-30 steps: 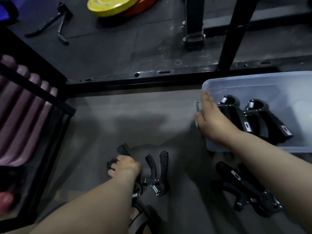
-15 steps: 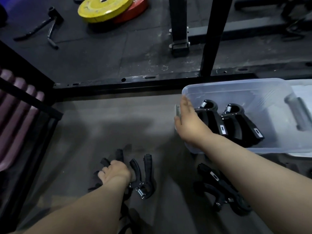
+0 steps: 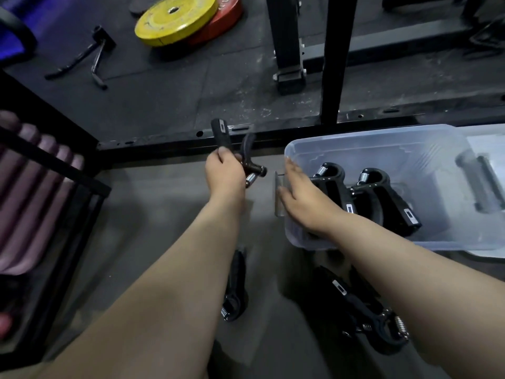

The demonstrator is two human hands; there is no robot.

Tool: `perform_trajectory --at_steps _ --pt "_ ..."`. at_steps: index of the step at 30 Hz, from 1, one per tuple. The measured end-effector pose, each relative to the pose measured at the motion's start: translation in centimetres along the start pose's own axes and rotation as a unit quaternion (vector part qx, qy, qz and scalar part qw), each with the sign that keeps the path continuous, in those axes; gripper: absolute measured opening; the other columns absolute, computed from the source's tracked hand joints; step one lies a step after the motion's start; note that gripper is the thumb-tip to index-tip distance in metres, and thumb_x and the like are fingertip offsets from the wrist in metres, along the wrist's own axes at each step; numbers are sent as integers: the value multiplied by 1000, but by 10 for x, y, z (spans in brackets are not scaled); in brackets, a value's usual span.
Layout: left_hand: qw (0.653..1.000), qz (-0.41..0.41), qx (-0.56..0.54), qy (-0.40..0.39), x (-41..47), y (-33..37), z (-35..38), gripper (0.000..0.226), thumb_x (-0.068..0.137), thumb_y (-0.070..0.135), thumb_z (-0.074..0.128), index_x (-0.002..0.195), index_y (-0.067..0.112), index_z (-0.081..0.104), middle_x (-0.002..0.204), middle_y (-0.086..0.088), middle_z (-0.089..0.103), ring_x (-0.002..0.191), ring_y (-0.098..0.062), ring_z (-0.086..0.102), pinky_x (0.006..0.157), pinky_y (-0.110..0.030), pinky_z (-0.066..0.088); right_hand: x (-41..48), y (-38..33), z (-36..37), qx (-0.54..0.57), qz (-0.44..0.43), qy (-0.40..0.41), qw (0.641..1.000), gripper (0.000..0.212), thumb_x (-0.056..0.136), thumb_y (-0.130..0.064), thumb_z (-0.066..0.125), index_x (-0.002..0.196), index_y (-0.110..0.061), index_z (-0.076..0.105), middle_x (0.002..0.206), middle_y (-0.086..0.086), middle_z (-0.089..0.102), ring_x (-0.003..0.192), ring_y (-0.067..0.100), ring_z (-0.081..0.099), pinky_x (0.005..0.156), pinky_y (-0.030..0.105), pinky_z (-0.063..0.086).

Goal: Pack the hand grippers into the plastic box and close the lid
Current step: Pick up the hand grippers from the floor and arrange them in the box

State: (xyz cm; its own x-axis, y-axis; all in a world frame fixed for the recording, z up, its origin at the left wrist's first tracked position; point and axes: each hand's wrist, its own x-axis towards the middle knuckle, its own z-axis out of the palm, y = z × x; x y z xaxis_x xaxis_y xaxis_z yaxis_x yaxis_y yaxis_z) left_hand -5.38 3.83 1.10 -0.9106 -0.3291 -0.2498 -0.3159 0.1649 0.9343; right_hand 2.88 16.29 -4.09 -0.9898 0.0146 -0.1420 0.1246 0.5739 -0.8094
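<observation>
Setting: a dim gym floor, seen from above over a person's two bare forearms.
Left hand [image 3: 224,172]: raised above the floor, fingers curled tight round one handle of a black hand gripper [image 3: 222,136]. Its two handles point up and its spring end sticks out to the right, just beside the box.
Right hand [image 3: 303,194]: lies on the near left rim of the plastic box [image 3: 355,134], fingers stretched fairly straight, gripping nothing.
In the box: two packed grippers [image 3: 334,187] side by side, spring ends away from the viewer.
On the floor: one spare gripper [image 3: 233,292] between the forearms and a small heap of grippers [image 3: 363,307] under the right forearm, all outside the box.
Lid [image 3: 486,140]: seems to be the pale sheet showing past the box's right side; not on yet.
Handling: likely stiff, sprung and fairly light, not fragile. The padded handles look like the surest hold; the bare metal spring looks slicker and could pinch.
Background: a yellow weight plate [image 3: 175,21] and black rack posts [image 3: 337,58].
</observation>
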Motion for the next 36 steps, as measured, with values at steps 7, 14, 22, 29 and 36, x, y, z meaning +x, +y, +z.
perform_trajectory --at_steps 7,14,22,29,36 --pt "984 -104 -121 -82 -29 21 6 30 103 26 43 83 11 60 75 -3 66 67 -20 65 77 -41 57 -16 6 -26 97 48 39 993 54 100 -31 40 152 -23 27 144 -6 47 130 13 47 110 29 33" --pt "964 -49 26 -258 -56 11 11 26 98 28 57 95 6 70 84 -13 75 72 -28 70 78 -44 59 -22 4 -103 40 -47 118 991 73 85 6 45 148 -32 36 148 -11 39 119 1 49 99 10 35" --pt "916 64 169 -359 -87 19 35 23 87 34 71 89 12 77 75 -5 73 63 -19 63 63 -31 51 -39 12 -127 -300 -96 -16 949 42 89 -49 60 125 -28 58 116 1 60 115 26 53 95 40 41" --pt "954 77 148 -248 -75 3 54 25 94 16 50 112 13 66 99 0 72 85 -15 66 71 -19 51 -55 52 -146 -181 145 86 969 26 98 -40 47 104 -17 59 101 10 66 94 30 60 75 34 45" --pt "894 256 304 -206 -69 -41 45 53 83 5 48 135 15 56 149 1 43 140 -15 33 118 -29 24 -63 75 -142 -193 315 126 921 46 100 -41 41 117 -2 56 122 22 60 113 39 57 78 35 40"
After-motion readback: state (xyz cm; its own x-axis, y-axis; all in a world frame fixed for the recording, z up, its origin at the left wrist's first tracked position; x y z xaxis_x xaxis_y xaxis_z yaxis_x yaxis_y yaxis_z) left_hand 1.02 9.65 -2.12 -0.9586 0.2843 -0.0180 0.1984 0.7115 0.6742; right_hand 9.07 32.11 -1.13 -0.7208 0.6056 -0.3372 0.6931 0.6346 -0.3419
